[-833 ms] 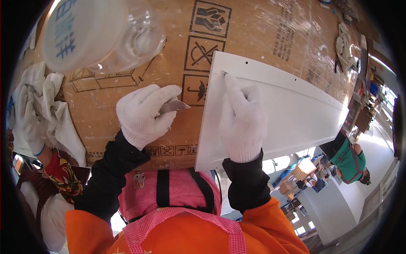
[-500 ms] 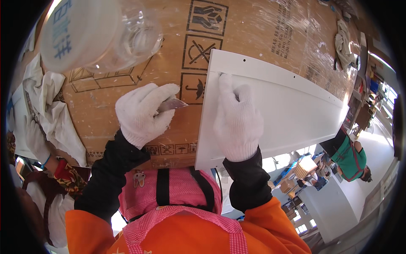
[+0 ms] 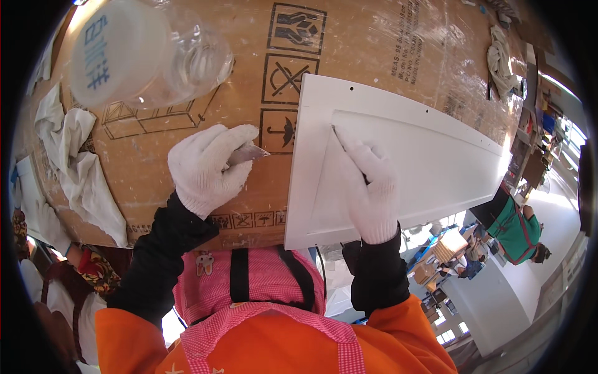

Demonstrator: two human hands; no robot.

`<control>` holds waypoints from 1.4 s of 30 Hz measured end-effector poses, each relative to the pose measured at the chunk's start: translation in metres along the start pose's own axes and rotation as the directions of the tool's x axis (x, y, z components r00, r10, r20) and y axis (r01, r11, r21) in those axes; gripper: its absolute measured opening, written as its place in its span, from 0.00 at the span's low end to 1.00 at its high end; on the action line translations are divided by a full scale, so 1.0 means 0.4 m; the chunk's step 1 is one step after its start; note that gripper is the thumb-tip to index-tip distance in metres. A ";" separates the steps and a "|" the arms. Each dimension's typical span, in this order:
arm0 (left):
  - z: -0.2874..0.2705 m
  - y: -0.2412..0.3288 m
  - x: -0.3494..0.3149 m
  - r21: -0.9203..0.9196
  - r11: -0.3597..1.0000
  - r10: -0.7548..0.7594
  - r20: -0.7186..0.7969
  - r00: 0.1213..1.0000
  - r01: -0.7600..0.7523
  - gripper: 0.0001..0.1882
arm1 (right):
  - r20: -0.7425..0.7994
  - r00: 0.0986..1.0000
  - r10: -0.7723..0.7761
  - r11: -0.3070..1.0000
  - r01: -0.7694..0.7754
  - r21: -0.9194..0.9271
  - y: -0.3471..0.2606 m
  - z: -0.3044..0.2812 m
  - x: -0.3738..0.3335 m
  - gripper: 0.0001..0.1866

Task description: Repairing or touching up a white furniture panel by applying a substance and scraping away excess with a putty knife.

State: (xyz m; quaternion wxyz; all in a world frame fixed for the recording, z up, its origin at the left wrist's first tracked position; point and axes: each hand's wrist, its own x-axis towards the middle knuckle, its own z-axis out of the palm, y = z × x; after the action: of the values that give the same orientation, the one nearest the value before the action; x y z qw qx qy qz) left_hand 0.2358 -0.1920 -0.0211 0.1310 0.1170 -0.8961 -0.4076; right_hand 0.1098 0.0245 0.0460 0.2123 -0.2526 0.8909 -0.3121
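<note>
My left hand [image 3: 208, 168], in a white knitted glove, is closed around a small grey metal scraper blade [image 3: 248, 154]. Its pointed end sticks out toward the white panel. My right hand [image 3: 372, 193], gloved the same way, rests over the white panel [image 3: 436, 171] with its fingers closed. From its fingertips a thin dark-tipped tool [image 3: 338, 136] reaches to the upper left corner of the panel's recessed field; the rest of it is hidden by the glove. The panel has a raised border with small dark holes along its far edge.
Under the panel lies a large brown cardboard sheet [image 3: 156, 149] with printed symbols. A clear plastic jar [image 3: 202, 59] with a whitish lid stands far left. White cloths lie at left [image 3: 87, 168] and far right [image 3: 500, 62]. A person in green [image 3: 514, 230] is at right; another person's sleeve [image 3: 96, 271] is at left.
My right hand has moved slightly right and nearer me, and the thin tool now shows at its fingertips. My left hand keeps the scraper blade almost in place. The neighbour's gloved hand has shifted.
</note>
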 end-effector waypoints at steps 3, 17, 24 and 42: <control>0.000 -0.002 -0.003 0.005 1.000 0.002 -0.005 1.000 -0.002 0.20 | 0.026 0.990 0.142 0.984 -0.144 0.102 0.006 -0.011 0.035 0.19; 0.000 0.003 0.002 0.007 1.000 0.003 0.006 1.000 -0.003 0.19 | 0.026 1.000 -0.002 0.862 0.015 -0.507 -0.004 0.074 0.025 0.30; 0.005 0.002 -0.001 0.001 1.000 -0.002 -0.011 1.000 0.003 0.18 | 0.025 0.999 0.029 0.843 -0.011 -0.538 -0.023 0.089 0.023 0.27; 0.005 0.004 0.003 -0.007 1.000 0.003 -0.032 0.999 -0.003 0.18 | -0.072 0.997 -0.006 0.997 0.000 -0.076 -0.014 0.047 0.037 0.23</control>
State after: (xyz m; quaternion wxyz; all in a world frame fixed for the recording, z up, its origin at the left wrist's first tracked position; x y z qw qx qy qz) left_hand 0.2339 -0.1898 -0.0211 0.1461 0.1216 -0.8927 -0.4086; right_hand 0.1101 0.0037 0.0330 0.1696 -0.2504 0.9089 -0.2871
